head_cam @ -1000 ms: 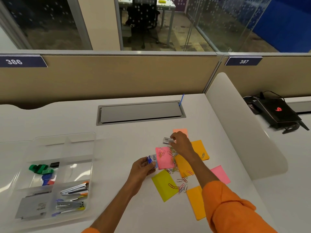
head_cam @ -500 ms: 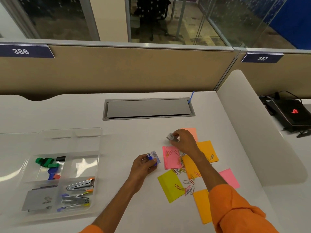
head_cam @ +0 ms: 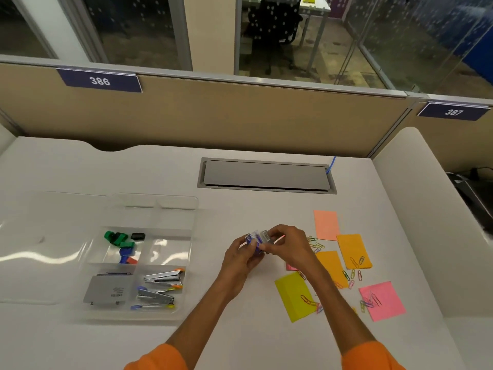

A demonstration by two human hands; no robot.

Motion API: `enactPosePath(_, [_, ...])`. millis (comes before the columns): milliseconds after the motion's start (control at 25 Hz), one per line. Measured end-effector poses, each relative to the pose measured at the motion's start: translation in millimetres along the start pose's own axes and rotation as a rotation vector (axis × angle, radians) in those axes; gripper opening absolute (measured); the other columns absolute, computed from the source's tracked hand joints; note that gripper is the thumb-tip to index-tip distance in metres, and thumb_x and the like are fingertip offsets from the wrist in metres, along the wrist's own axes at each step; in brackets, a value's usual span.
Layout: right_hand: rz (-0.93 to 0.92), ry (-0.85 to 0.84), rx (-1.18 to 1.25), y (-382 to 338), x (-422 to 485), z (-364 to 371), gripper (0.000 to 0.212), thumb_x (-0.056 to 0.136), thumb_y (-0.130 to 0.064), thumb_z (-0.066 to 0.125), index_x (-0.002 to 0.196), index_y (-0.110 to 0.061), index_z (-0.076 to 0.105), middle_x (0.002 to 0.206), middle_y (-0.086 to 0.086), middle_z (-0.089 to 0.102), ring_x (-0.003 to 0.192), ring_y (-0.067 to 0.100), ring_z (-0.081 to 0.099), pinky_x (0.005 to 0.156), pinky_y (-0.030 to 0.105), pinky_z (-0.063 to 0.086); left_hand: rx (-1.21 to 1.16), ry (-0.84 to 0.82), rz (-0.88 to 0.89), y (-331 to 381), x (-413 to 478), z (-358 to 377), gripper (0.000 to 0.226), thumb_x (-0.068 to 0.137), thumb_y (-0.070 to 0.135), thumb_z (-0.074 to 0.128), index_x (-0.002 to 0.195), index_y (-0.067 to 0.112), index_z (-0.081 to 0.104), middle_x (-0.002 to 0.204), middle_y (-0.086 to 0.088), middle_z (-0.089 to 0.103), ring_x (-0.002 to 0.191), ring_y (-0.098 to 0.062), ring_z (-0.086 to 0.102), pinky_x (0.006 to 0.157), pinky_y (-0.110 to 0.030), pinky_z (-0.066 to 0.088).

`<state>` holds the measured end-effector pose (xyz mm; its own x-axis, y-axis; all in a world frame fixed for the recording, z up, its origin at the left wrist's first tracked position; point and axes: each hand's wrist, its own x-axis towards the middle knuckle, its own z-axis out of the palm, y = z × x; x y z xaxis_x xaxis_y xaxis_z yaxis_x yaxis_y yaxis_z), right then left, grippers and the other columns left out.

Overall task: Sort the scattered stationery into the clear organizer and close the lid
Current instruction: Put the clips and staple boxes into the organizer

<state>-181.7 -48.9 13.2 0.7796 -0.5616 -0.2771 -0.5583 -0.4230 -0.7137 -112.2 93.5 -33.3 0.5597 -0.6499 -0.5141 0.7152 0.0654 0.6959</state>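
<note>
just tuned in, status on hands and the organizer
Left hand and right hand together, gripping small staple boxes. Clear organizer open, part filled. Sticky notes and paper clips unsorted.

Even overhead light falls on the white surface, bright but soft, and the shadows under the hands are faint. White glare streaks the clear organizer and its open lid. The glass beyond the partition is dim with speckled reflections. Straight edges bow toward the corners, and the hands and small items look slightly smeared.
</note>
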Motion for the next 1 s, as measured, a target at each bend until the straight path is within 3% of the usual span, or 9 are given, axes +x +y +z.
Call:
enactPosePath(440, [-0.125,-0.132,-0.156,-91,-7,74,0.03,0.077,-0.029,0.077,0.102,-0.022,0.061,0.085,-0.009,0.06,0.069,0.002,0.056,0.055,0.008,0.038,0.05,0.125,0.077,55,-42,-64,0.024,0.101,0.016,0.049,0.12,0.013,0.063,0.111,-0.013,0.072,0.104,-0.025,0.069,0.092,-0.036,0.056])
enactPosePath(720, [-0.07,-0.181,-0.146,-139,6,129,0.024,0.073,-0.03,0.08,0.07,-0.014,0.063,0.065,0.001,0.063,0.058,0.015,0.061,0.055,0.027,0.05,0.14,0.214,0.1,91,-63,-116,0.036,0.1,0.001,0.04,0.099,0.016,0.073,0.099,-0.008,0.076,0.094,-0.021,0.073,0.084,-0.031,0.058])
enactPosePath(920, [0.063,-0.208,0.032,-157,15,157,0.025,0.072,-0.028,0.084,0.082,-0.014,0.066,0.069,-0.003,0.067,0.058,0.008,0.069,0.046,0.01,0.044,0.347,0.396,0.293,116,-62,-164,0.018,0.097,0.005,0.053,0.1,0.015,0.068,0.102,-0.011,0.073,0.088,-0.02,0.073,0.083,-0.035,0.06])
enactPosePath(1000, [0.111,-0.199,0.024,-163,24,172,0.033,0.071,-0.029,0.084,0.091,-0.008,0.068,0.075,0.001,0.069,0.059,0.01,0.069,0.049,0.013,0.048,0.403,0.498,0.408,131,-62,-185,0.017,0.095,0.003,0.053,0.099,0.014,0.066,0.097,-0.007,0.073,0.084,-0.017,0.072,0.078,-0.032,0.06])
